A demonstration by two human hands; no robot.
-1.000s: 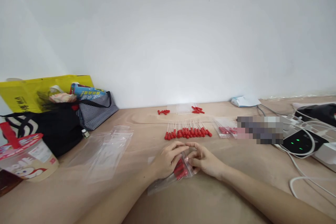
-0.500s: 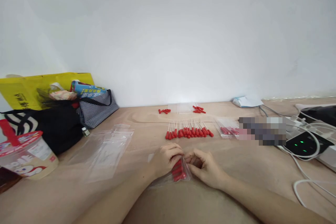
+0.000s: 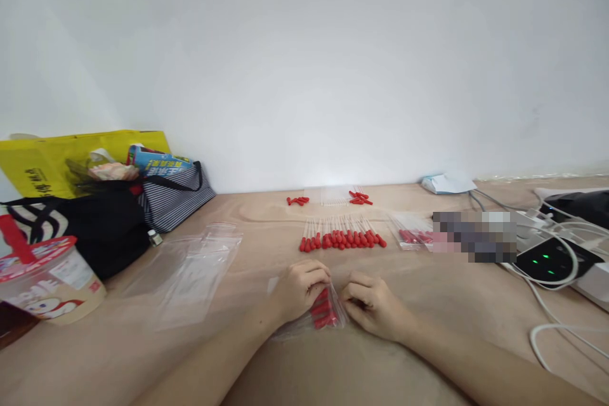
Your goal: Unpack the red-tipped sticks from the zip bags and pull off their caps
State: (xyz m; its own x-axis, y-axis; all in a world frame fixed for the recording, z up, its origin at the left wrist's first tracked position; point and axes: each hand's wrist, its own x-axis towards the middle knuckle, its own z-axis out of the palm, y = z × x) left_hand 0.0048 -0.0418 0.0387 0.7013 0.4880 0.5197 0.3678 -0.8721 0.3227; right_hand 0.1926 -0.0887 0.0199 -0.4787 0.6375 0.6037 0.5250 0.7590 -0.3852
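A clear zip-lock bag [image 3: 337, 314] with several red-tipped sticks [image 3: 323, 311] inside lies in front of me. My left hand [image 3: 304, 288] is closed over the upper part of this bag, pinching it and covering some of the contents. Just right of the bag's edge, my right hand [image 3: 373, 306] rests with its fingers curled in; whatever they may hold is hidden. Beyond both hands lies a row of red-headed cotton-swab-like sticks [image 3: 342, 239], heads toward me.
Flat clear bags [image 3: 190, 285] lie to the left, near a drink cup [image 3: 71, 285] and a striped bag [image 3: 178, 200]. A filled bag [image 3: 413, 238] is right of the row. More red-tipped sticks [image 3: 360, 197] lie by the wall. White cables [image 3: 542, 304] run at right.
My right hand has drawn slightly right, away from the bag's upper edge, and its fingers have curled in more. My left hand stays on the bag.
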